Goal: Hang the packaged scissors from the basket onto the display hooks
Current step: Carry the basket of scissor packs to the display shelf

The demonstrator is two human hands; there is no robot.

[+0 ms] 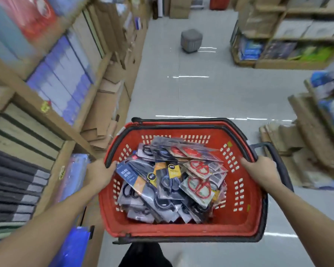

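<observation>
A red plastic basket (241, 212) with black handles hangs in front of me above the aisle floor. Inside it lies a loose pile of packaged scissors (170, 180), some with red handles, some with black ones. My left hand (100, 174) grips the basket's left rim, thumb over the edge. On the opposite side, my right hand (260, 168) grips the right rim beside the folded handle. No display hooks are in view.
Wooden shelving with boxes and stacked paper (62, 78) lines the left side, flattened cardboard (102, 128) leaning at its foot. More shelves and cardboard (307, 143) stand on the right. A grey stool (191, 40) sits further down the grey tiled aisle.
</observation>
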